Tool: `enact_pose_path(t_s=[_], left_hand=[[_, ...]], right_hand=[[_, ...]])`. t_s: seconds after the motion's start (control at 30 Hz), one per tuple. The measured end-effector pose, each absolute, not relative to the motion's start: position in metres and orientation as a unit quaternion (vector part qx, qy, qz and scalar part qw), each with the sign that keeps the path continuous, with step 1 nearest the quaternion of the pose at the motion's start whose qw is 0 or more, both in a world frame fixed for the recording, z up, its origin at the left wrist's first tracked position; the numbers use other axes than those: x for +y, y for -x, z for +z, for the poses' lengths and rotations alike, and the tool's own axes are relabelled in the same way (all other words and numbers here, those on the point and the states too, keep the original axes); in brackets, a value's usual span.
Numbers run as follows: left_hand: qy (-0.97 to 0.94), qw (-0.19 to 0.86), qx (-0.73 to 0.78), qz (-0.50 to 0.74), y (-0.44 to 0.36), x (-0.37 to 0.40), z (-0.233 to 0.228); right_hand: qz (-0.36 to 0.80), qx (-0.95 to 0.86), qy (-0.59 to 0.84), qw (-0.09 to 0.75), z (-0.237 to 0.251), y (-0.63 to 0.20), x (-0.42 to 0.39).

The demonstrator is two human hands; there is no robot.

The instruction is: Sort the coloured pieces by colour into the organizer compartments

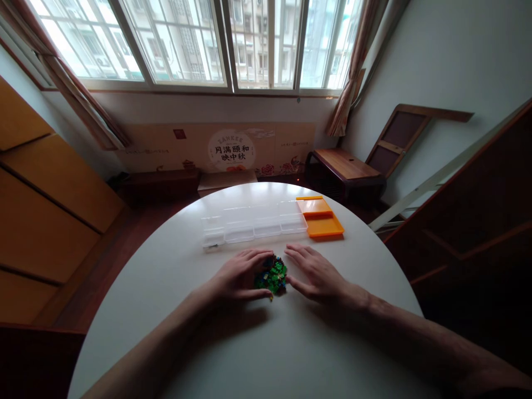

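A small heap of tiny coloured pieces (273,275), mostly green with some blue, yellow and red, lies on the round white table (166,288). My left hand (240,275) rests flat on the table against the heap's left side, fingers cupped around it. On the heap's right side lies my right hand (316,271), palm down with fingers spread, its thumb touching the heap. Neither hand holds a piece. Part of the heap is hidden under my left fingers.
Beyond the hands stands a clear plastic compartment box (253,224) with its orange lid (319,217) open to the right. A wooden bench (344,166) and a leaning frame stand by the far wall, and wooden panels line the left.
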State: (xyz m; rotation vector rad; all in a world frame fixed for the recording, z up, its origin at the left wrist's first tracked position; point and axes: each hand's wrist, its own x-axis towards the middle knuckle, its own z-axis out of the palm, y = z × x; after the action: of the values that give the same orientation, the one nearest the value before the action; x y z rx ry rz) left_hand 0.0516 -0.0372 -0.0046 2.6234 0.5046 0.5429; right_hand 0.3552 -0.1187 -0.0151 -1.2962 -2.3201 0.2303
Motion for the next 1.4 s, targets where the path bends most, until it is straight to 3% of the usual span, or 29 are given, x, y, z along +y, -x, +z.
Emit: enact_pose_path(t_s=[0.3,0.53,0.7,1.0,1.4], left_hand=[[-0.917,0.217,0.195,0.273,-0.041,-0.033,-0.007],[-0.837,0.219,0.320,0.386,-0.048,-0.029,-0.010],[-0.863,0.161,0.331,0.345,-0.050,-0.037,-0.015],[-0.937,0.121,0.216,0.247,-0.054,-0.045,-0.003],[-0.934,0.108,0.217,0.262,-0.053,-0.038,-0.015]], right_hand=[[0.072,-0.871,0.391,0.288,-0.011,-0.343,-0.072],[0.080,-0.853,0.418,0.302,-0.021,-0.347,-0.076],[0.098,-0.871,0.400,0.268,-0.019,-0.351,-0.078],[0.099,-0.877,0.388,0.265,-0.016,-0.355,-0.080],[0.105,-0.865,0.392,0.294,-0.016,-0.353,-0.077]])
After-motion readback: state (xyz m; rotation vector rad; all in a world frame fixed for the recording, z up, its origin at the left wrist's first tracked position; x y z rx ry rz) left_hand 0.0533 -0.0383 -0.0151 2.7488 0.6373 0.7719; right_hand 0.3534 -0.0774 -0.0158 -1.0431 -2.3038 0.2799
